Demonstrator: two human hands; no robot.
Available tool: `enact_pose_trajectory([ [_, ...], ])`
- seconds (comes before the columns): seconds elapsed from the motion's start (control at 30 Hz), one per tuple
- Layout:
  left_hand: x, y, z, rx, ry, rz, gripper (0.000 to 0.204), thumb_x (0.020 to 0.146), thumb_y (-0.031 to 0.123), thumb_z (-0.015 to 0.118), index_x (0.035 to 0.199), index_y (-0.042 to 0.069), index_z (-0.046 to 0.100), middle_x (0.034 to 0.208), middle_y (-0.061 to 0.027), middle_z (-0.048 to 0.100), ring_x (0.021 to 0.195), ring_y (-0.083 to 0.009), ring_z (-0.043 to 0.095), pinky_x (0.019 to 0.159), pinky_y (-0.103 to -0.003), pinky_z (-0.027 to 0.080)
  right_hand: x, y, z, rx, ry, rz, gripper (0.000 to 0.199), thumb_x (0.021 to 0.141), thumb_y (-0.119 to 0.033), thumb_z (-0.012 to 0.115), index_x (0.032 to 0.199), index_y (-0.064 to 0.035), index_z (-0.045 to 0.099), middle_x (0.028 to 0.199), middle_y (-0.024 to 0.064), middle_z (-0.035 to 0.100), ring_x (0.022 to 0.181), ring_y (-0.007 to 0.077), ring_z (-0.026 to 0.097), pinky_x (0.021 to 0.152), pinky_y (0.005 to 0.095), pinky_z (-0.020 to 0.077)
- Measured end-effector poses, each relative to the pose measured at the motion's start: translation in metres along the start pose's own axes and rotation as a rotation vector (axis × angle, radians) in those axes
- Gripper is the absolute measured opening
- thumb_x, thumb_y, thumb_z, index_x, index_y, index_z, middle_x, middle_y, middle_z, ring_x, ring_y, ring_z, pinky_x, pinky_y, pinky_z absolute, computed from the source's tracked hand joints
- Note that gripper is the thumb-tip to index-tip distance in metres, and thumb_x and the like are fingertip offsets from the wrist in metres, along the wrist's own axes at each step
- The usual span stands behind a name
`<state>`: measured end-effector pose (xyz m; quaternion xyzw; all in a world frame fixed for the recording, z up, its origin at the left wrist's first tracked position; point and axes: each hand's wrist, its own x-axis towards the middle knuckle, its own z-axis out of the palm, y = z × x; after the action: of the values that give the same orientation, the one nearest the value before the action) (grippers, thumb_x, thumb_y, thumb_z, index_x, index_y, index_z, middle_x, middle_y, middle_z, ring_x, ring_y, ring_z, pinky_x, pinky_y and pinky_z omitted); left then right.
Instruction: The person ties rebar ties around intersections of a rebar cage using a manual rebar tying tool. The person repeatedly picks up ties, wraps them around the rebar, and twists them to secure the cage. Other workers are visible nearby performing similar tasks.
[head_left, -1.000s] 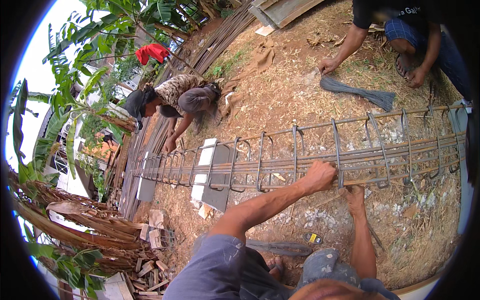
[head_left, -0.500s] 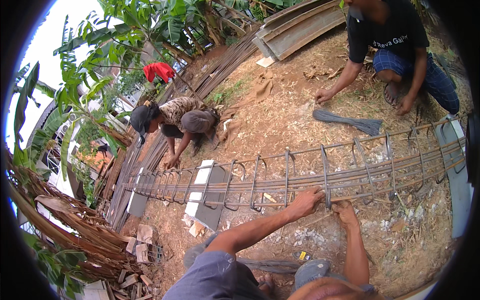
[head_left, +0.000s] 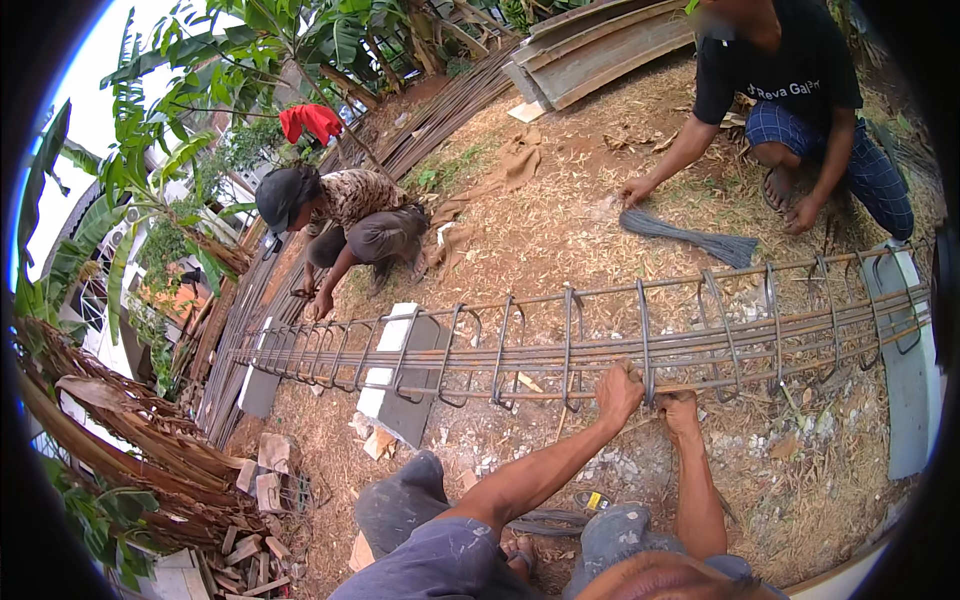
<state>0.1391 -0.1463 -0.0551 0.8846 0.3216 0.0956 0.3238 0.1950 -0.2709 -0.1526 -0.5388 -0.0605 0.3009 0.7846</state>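
**Both hands at the near rail of a rebar cage**

Left hand (head_left: 619,392) is curled into a fist around the lowest near bar of the long rebar cage (head_left: 560,350), just left of one upright stirrup (head_left: 646,345). Right hand (head_left: 681,411) sits just beside it on the other side of that stirrup, fingers bent in against the same bar; whether it pinches a tie wire there cannot be told. Both forearms come up from the lower edge, over the person's knees.

Lying on its side, the cage runs across the bare ground (head_left: 560,230) from the left, where its far end narrows toward a stack of long steel bars (head_left: 440,110), to the right edge of the view. It rests on grey blocks (head_left: 410,375) near its middle and on a pale slab (head_left: 905,370) at its right end.

Beyond the cage, a second person (head_left: 350,215) in a dark cap crouches near its left end, one hand down at the stirrups. A third person (head_left: 800,110) squats at the upper right, one hand touching a bundle of thin grey wire (head_left: 690,238) spread on the ground. Flat boards (head_left: 600,50) lie stacked behind them, and a pile of broken brick pieces (head_left: 265,490) sits at the lower left.
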Motion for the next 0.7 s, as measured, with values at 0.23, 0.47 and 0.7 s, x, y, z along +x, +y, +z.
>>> enact_pose_trajectory([
  [0.23,-0.004,-0.047,-0.01,0.013,-0.007,0.913,0.01,0.081,0.006,0.06,0.09,0.004,0.056,0.099,-0.0145,0.061,0.089,-0.0358,0.06,0.074,-0.044,0.05,-0.022,-0.024,0.005,-0.012,0.095,0.225,0.011,0.083,-0.005,0.068,0.093,0.0002,0.068,0.072,0.003,0.062,0.052,0.0085,0.053,0.041,0.0214,0.0357],
  [0.47,0.023,0.008,-0.049,0.62,-0.39,1.306,0.012,0.081,0.011,0.056,0.088,0.002,0.061,0.09,-0.0136,0.063,0.087,-0.0308,0.064,0.072,-0.04,0.052,-0.033,-0.047,0.027,-0.226,0.163,0.137,0.017,0.081,0.0,0.062,0.096,0.0032,0.071,0.08,0.006,0.067,0.065,0.0122,0.059,0.056,0.0252,0.0442],
  [0.7,-0.01,-0.013,-0.035,-0.043,-0.121,0.636,0.02,0.082,0.022,0.068,0.093,0.005,0.068,0.096,-0.0173,0.063,0.095,-0.0366,0.06,0.079,-0.045,0.049,-0.062,-0.068,0.042,-0.068,0.165,0.173,0.021,0.088,-0.004,0.059,0.105,0.0023,0.068,0.074,0.0009,0.061,0.052,0.006,0.046,0.042,0.0223,0.0347],
])
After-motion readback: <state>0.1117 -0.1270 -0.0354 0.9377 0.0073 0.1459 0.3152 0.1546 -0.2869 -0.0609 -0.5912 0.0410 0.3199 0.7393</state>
